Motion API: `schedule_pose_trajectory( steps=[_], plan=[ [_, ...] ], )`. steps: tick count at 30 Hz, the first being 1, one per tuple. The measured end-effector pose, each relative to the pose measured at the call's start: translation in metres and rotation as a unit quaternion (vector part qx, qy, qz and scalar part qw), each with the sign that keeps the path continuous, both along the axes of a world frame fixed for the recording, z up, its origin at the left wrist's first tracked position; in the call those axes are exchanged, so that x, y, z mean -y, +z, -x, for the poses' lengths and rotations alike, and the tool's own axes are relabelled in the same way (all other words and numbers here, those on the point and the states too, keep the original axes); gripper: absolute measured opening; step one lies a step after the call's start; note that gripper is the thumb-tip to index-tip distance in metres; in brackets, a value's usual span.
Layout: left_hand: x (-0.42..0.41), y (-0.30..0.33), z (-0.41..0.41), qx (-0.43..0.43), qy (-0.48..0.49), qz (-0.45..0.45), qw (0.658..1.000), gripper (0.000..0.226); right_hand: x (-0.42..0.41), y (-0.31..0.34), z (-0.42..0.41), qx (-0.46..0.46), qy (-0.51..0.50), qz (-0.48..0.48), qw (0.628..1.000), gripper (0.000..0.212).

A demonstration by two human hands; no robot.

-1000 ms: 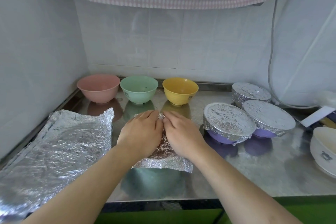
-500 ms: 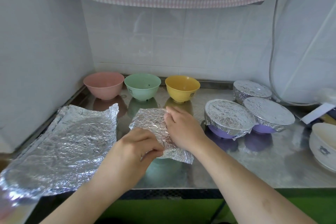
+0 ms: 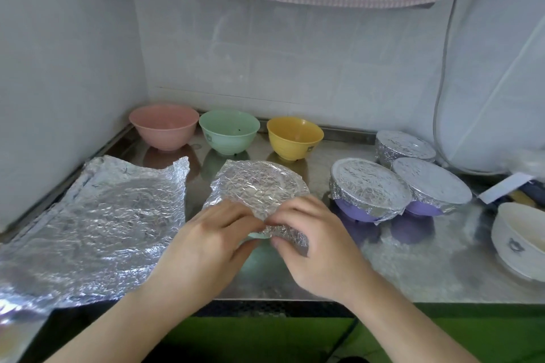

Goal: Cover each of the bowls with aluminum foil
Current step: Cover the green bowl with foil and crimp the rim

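Both the left hand (image 3: 206, 240) and right hand (image 3: 312, 240) pinch the crinkled silver foil sheet (image 3: 256, 186) over a pale green bowl (image 3: 258, 235). Behind that bowl stand pink (image 3: 164, 127), green (image 3: 229, 132) and yellow plastic bowls (image 3: 295, 137), uncovered.

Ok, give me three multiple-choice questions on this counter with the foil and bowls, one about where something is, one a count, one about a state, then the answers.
1. Where does the loose foil sheet lie?
A. left of the hands
B. on the yellow bowl
C. right of the purple bowls

2. How many bowls at the right are fully wrapped on top?
A. one
B. three
C. five

3. What are the hands doing?
A. resting flat
B. gripping the foil on the front bowl
C. lifting the pink bowl

Answers: 1 A, it is spread at the counter's left. 2 B, three foil-topped bowls cluster there. 3 B, left hand and right hand pinch the foil on the front bowl at its near rim.
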State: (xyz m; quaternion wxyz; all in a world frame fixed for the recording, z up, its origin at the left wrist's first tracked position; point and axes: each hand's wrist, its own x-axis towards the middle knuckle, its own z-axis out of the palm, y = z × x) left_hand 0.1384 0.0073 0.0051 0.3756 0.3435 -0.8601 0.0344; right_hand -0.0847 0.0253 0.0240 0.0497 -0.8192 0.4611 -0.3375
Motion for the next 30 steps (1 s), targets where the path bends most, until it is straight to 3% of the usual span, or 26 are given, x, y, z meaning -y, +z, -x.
schedule_pose_trajectory(
  steps=[8,20,30],
  plan=[
    [0.022,0.005,-0.008,-0.022,-0.020,-0.019,0.999,0.018,0.014,-0.004,-0.005,0.030,-0.008,0.027,0.999,0.001],
    [0.029,0.000,-0.008,0.008,-0.023,0.022,0.999,0.011,0.023,-0.012,-0.014,-0.037,-0.013,0.124,0.991,0.009],
    [0.037,0.019,-0.027,0.004,-0.047,-0.023,0.999,0.003,0.011,-0.005,-0.005,0.006,0.018,0.077,0.997,0.009]
  ],
)
